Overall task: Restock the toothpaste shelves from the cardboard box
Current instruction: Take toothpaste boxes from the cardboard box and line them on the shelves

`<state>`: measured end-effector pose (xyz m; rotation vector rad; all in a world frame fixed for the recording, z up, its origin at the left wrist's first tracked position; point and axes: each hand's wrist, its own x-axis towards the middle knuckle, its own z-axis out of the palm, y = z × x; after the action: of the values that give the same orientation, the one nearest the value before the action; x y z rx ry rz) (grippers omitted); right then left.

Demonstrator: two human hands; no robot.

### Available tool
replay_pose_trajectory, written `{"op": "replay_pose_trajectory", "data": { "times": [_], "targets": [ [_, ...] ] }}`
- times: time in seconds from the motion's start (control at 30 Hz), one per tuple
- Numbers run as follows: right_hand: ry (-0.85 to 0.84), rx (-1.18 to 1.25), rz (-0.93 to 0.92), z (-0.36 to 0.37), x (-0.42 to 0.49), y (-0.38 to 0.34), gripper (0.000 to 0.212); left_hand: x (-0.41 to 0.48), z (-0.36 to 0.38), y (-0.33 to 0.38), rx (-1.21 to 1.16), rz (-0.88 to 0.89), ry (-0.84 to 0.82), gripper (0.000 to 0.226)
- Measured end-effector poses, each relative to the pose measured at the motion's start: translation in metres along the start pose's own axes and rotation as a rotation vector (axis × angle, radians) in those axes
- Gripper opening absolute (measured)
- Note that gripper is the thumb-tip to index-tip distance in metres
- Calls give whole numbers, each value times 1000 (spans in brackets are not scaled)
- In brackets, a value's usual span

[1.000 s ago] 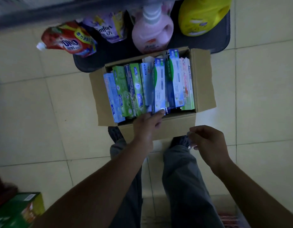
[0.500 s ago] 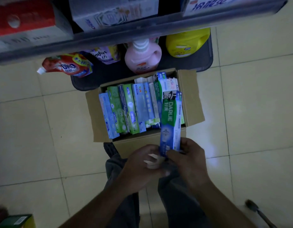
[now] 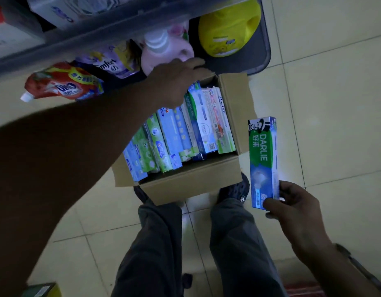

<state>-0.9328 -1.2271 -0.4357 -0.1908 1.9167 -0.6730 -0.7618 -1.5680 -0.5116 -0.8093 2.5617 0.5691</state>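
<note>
The floor is made of pale square tiles, and the light is dim. A brown cardboard box stands open on the floor, right in front of the person's 2 dark shoes. Inside it, many toothpaste packs stand close together in a row, blue, green and white. The left hand reaches over the far end of the box, just above the tops of the packs. Its fingers bend down, but I cannot tell if they hold a pack. The right hand is off to the right of the box, above the floor. It grips the bottom end of 1 green and blue Darlie toothpaste pack, thumb on the front and fingers behind. This pack is out of the box, just beside its right flap. Behind the box, a dark tray holds a red pouch, a purple pouch, a pink bottle and a yellow jug. A grey shelf edge runs across the top, with boxes on it.
</note>
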Motion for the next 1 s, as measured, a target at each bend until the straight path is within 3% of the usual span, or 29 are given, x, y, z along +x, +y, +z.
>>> {"op": "replay_pose_trajectory", "data": {
  "times": [0.13, 0.27, 0.4, 0.6, 0.8, 1.0],
  "targets": [
    [5, 13, -15, -3, 0, 0, 31, -15, 0, -6, 111, 51, 67, 57],
    [-22, 4, -79, -3, -3, -22, 25, -71, -19, -7, -102, 122, 71, 34],
    [-99, -61, -160, -7, -16, -62, 24, -164, -18, 12, -447, -121, 92, 47],
    [-359, -35, -244, -14, -69, -152, 21, -278, -50, 69, -980, -522, 415, 31],
    [-475, 8, -395, -17, -143, -251, 23, -346, -139, 125, -1292, -602, 830, 9],
    [-560, 68, -508, -19, -217, -330, 26, -410, -235, 154, -1490, -739, 1131, 23]
  ]
}}
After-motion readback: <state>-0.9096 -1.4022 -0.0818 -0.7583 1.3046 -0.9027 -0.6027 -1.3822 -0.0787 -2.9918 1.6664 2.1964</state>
